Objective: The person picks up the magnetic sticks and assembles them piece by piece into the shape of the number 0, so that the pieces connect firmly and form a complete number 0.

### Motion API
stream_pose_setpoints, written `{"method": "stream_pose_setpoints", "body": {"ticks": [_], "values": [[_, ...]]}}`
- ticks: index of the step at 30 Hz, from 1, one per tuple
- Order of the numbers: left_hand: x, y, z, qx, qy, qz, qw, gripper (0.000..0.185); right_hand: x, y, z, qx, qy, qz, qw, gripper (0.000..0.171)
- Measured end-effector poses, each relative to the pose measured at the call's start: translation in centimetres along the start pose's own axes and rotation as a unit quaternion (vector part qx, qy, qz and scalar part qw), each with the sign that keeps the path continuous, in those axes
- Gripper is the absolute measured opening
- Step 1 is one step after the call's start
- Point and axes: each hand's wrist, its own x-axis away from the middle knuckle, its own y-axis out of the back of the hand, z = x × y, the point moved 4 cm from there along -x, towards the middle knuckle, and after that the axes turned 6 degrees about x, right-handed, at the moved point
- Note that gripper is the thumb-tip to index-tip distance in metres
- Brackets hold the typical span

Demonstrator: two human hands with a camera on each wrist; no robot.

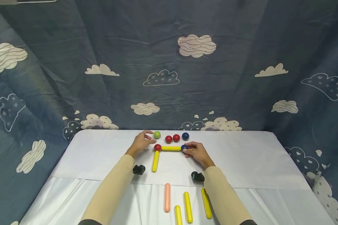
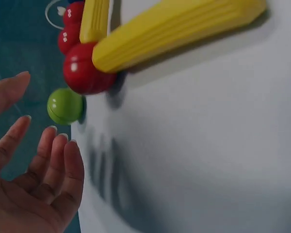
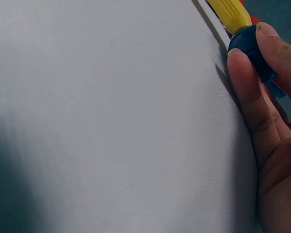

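Note:
My right hand point(image 1: 198, 153) pinches a blue ball point(image 3: 243, 42) between thumb and fingers. That ball sits at the right end of a horizontal yellow stick point(image 1: 171, 148). At the stick's left end is a red ball point(image 1: 157, 147), from which a second yellow stick point(image 1: 155, 162) runs toward the front of the table. My left hand point(image 1: 141, 143) is just left of the red ball with its fingers spread and nothing held. In the left wrist view, a green ball point(image 2: 65, 106) lies beyond those fingertips, apart from them.
Behind the joined pieces lie two loose red balls point(image 1: 172, 138) and another blue ball point(image 1: 185, 136). Near the front are a pink stick point(image 1: 167, 197) and three yellow sticks point(image 1: 188, 207), one partly by the right sleeve. A cloud-patterned cloth point(image 1: 222, 93) hangs behind the white table point(image 1: 250, 159).

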Motion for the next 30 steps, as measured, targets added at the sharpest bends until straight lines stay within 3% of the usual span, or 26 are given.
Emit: {"method": "stream_pose_setpoints", "body": {"ticks": [4, 10, 23, 30], "values": [[-1.3, -0.1, 0.0, 0.004, 0.009, 0.002, 0.9999, 0.055, 0.2, 0.0, 0.2, -0.003, 0.003, -0.003, 1.0, 0.037], [-3.0, -1.4, 0.8, 0.001, 0.027, 0.034, 0.9991, 0.069, 0.5, -0.2, -0.3, -0.008, -0.008, -0.013, 1.0, 0.036], [-3.6, -1.6, -0.1, -0.079, 0.015, 0.014, 0.9966, 0.044, 0.5, -0.7, 0.0, -0.027, 0.006, -0.023, 0.999, 0.034], [-3.7, -1.3, -1.0, -0.092, 0.016, 0.045, 0.9946, 0.034, 0.6, -0.1, -0.1, -0.016, -0.006, -0.028, 0.999, 0.034]]}}
